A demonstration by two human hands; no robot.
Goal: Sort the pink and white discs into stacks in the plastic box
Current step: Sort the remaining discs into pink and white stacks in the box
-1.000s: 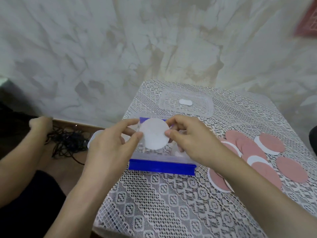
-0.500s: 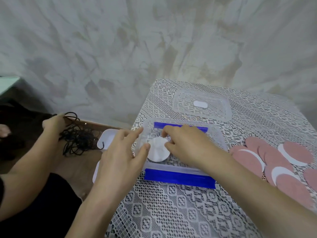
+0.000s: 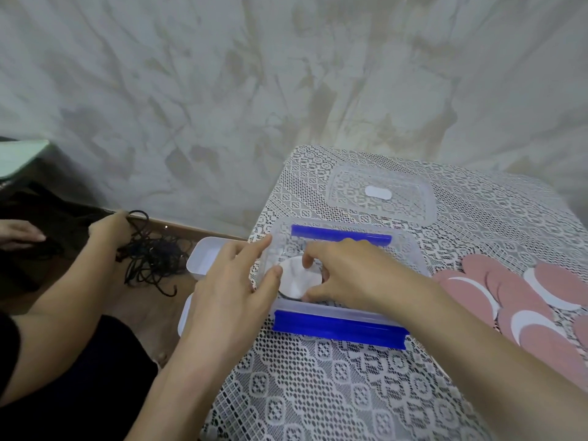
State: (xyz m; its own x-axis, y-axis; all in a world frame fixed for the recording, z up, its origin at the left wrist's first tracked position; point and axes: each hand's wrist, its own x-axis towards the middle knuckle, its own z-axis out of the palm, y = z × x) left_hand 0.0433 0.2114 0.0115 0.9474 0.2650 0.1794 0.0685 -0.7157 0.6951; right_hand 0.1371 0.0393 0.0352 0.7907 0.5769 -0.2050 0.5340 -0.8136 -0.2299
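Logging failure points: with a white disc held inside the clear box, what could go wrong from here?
The clear plastic box with blue clips sits at the left edge of the lace-covered table with the left hand against its wall; a push might slide it off.
The right hand pinches the round white disc; released tilted, it may not lie flat.
The right forearm lies beside the loose pink and white discs and could scatter them.

one head-worn wide-angle cam; looks forward and down from over the near edge of the table; faces the wall past the far edge; pretty close to the plastic box, mid-frame
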